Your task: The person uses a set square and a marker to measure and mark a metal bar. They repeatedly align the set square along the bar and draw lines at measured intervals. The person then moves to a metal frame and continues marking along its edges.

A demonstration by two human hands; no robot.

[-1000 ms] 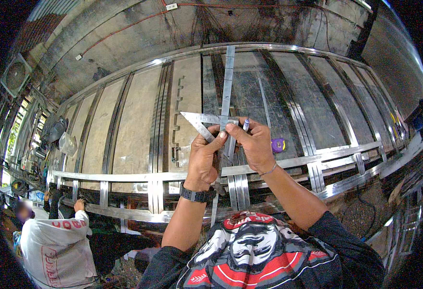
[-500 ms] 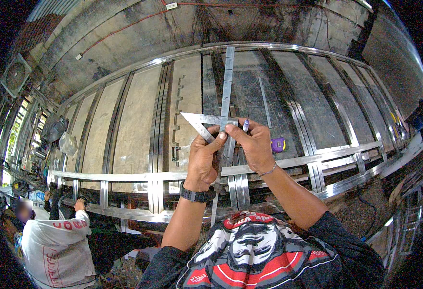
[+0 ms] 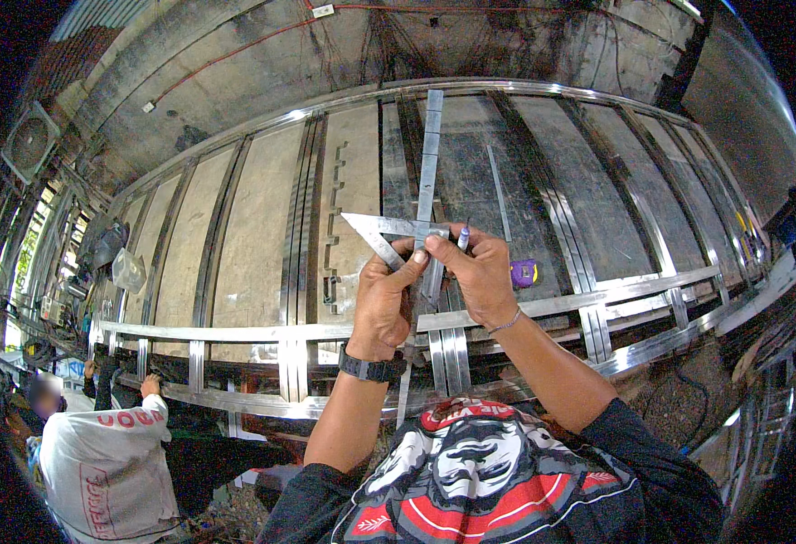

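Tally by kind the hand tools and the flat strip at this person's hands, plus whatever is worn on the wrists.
Triangular silver metal square: 1
Long, flat grey metal strip: 1
Slim blue-and-white pen: 1
Purple-and-black tape measure: 1
Broad black wristband: 1
Thin bracelet: 1
Total: 6

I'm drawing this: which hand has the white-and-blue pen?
The right hand, with a thin silvery bracelet: the pen sticks up there, not from the left hand.

Silver triangular square, tip leftward, against long grey metal strip, pale marker in right hand
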